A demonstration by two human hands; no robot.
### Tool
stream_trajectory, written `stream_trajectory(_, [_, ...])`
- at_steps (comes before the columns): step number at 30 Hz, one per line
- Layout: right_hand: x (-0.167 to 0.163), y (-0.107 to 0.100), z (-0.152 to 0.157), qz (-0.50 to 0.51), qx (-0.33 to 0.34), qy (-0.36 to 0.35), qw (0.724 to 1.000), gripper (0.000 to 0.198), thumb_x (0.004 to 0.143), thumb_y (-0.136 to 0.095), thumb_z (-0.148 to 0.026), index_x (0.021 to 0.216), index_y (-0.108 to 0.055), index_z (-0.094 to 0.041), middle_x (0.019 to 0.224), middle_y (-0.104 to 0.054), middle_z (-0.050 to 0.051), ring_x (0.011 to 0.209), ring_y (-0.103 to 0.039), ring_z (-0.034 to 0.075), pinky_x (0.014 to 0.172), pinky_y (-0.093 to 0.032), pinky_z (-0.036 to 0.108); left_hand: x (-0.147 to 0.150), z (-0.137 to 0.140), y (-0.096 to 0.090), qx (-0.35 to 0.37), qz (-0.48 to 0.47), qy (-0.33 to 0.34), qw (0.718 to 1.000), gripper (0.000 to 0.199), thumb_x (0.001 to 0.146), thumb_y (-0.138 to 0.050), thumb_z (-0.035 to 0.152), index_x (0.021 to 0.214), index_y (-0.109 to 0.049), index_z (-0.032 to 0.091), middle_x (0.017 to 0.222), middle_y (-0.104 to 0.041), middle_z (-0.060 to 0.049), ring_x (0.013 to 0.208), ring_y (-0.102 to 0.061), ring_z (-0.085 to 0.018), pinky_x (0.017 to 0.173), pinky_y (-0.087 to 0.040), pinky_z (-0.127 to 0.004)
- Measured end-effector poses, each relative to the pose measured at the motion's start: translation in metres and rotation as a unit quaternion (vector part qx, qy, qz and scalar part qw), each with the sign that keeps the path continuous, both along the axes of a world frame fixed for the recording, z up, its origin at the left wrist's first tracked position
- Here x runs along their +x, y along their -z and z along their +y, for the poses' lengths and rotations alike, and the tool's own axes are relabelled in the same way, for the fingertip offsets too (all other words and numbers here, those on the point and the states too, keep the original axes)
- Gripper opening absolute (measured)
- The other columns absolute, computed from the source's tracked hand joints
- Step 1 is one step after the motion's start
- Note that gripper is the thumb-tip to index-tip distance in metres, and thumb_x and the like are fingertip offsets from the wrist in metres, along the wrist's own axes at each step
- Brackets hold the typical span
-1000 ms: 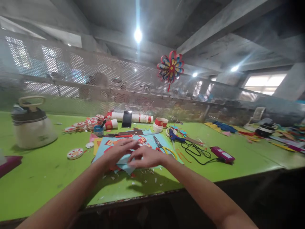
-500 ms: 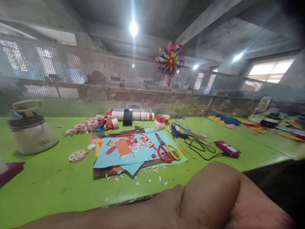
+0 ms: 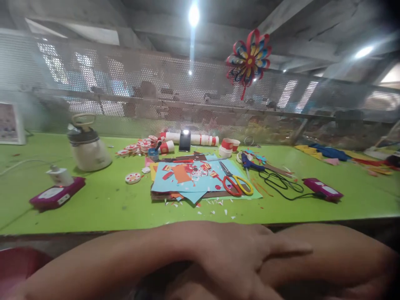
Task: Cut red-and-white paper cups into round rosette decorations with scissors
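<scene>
Left hand (image 3: 234,256), spread, seemingly empty, crosses the right arm (image 3: 331,250); right hand (image 3: 192,287) mostly hidden, grip unclear; papers (image 3: 168,183) now left untouched.

Green table (image 3: 118,214): paper stack (image 3: 167,186), glue gun (image 3: 252,165), handled jug (image 3: 91,151).

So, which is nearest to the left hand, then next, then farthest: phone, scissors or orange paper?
From the left hand, in the head view:
1. Scissors: straight ahead on the table.
2. Orange paper: left of the scissors.
3. Phone: farther back, behind the orange paper.
</scene>
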State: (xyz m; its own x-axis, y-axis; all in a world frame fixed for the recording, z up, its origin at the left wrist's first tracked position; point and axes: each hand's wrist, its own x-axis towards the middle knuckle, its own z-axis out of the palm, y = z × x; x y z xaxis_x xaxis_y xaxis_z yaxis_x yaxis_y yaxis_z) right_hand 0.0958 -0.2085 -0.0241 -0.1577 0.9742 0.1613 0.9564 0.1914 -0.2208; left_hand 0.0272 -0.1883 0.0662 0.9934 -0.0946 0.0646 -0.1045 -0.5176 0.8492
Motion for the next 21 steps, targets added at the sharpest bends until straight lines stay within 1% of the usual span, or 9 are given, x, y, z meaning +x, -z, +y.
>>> stream_trajectory(3, [0.017, -0.034, -0.033, 0.057, -0.125, -0.214, 0.967, 0.052, 0.059, -0.081, -0.037, 0.108, -0.068, -0.048, 0.085, -0.073, -0.002, 0.093, -0.067, 0.034, 0.052, -0.059, 0.042, -0.037, -0.006, 0.005, 0.048, -0.035, -0.004, 0.998, 0.072, 0.084, -0.059, 0.038, 0.148, -0.029, 0.025, 0.148, -0.042, -0.006, 0.131, -0.043, -0.03, 0.107, -0.035, -0.044])
stream_trajectory(5, [0.034, -0.062, -0.051, 0.068, -0.162, -0.272, 0.946, 0.046, 0.065, -0.078, -0.031, 0.108, -0.069, -0.045, 0.087, -0.074, -0.005, 0.09, -0.069, 0.025, 0.065, -0.06, 0.031, -0.059, -0.007, 0.015, 0.059, -0.044, -0.063, 0.995, 0.074, 0.083, -0.06, 0.034, 0.149, -0.026, 0.028, 0.15, -0.039, -0.006, 0.133, -0.041, -0.029, 0.109, -0.034, -0.043])
stream_trajectory(6, [0.043, -0.074, -0.057, 0.067, -0.226, -0.315, 0.919, 0.05, 0.073, -0.073, -0.026, 0.12, -0.063, -0.04, 0.1, -0.073, -0.003, 0.096, -0.068, 0.022, 0.076, -0.057, 0.027, -0.069, -0.006, 0.022, 0.058, -0.033, -0.106, 0.992, 0.077, 0.08, -0.064, 0.035, 0.148, -0.027, 0.03, 0.151, -0.038, -0.006, 0.132, -0.041, -0.029, 0.109, -0.033, -0.043])
stream_trajectory(7, [0.054, -0.083, -0.061, 0.087, -0.248, -0.303, 0.916, 0.054, 0.078, -0.07, -0.025, 0.129, -0.056, -0.035, 0.111, -0.07, 0.0, 0.1, -0.067, 0.019, 0.081, -0.054, 0.023, -0.079, -0.004, 0.03, 0.054, -0.019, -0.147, 0.987, 0.081, 0.077, -0.067, 0.035, 0.148, -0.028, 0.03, 0.15, -0.04, -0.006, 0.13, -0.043, -0.028, 0.109, -0.034, -0.042])
stream_trajectory(9, [0.077, -0.089, -0.062, 0.107, -0.212, -0.212, 0.948, 0.05, 0.087, -0.061, -0.028, 0.135, -0.049, -0.035, 0.119, -0.066, 0.003, 0.096, -0.066, 0.015, 0.082, -0.051, 0.022, -0.097, 0.003, 0.046, 0.022, 0.028, -0.188, 0.982, 0.072, 0.078, -0.066, 0.03, 0.144, -0.036, 0.03, 0.133, -0.058, -0.006, 0.111, -0.059, -0.023, 0.094, -0.048, -0.035])
stream_trajectory(11, [0.104, -0.082, -0.055, 0.088, -0.119, -0.099, 0.984, 0.045, 0.089, -0.057, -0.035, 0.134, -0.052, -0.032, 0.113, -0.068, 0.007, 0.091, -0.066, 0.017, 0.078, -0.052, 0.024, -0.112, 0.012, 0.059, 0.016, 0.07, -0.175, 0.982, 0.04, 0.084, -0.059, 0.031, 0.124, -0.061, 0.026, 0.112, -0.069, -0.004, 0.096, -0.064, -0.02, 0.085, -0.051, -0.03])
stream_trajectory(13, [0.128, -0.07, -0.044, 0.055, -0.048, -0.014, 0.997, 0.04, 0.088, -0.053, -0.039, 0.125, -0.06, -0.026, 0.104, -0.07, 0.009, 0.081, -0.067, 0.019, 0.071, -0.052, 0.028, -0.122, 0.019, 0.065, 0.013, 0.068, -0.178, 0.982, 0.032, 0.085, -0.058, 0.031, 0.116, -0.066, 0.023, 0.108, -0.07, -0.005, 0.093, -0.065, -0.019, 0.081, -0.051, -0.028])
stream_trajectory(16, [0.148, -0.056, -0.028, 0.061, -0.013, 0.011, 0.998, 0.035, 0.088, -0.05, -0.039, 0.112, -0.069, -0.023, 0.092, -0.073, 0.008, 0.078, -0.066, 0.021, 0.067, -0.05, 0.03, -0.124, 0.029, 0.063, 0.007, 0.045, -0.191, 0.98, 0.03, 0.087, -0.056, 0.031, 0.114, -0.066, 0.022, 0.108, -0.071, -0.005, 0.093, -0.065, -0.019, 0.081, -0.05, -0.027])
stream_trajectory(21, [0.143, -0.049, -0.012, 0.072, 0.003, -0.005, 0.997, 0.031, 0.088, -0.051, -0.036, 0.103, -0.073, -0.021, 0.092, -0.075, 0.007, 0.077, -0.066, 0.021, 0.066, -0.048, 0.028, -0.096, 0.053, 0.049, 0.011, -0.024, -0.214, 0.976, 0.031, 0.089, -0.054, 0.038, 0.102, -0.07, 0.015, 0.1, -0.072, -0.008, 0.09, -0.065, -0.019, 0.079, -0.049, -0.027])
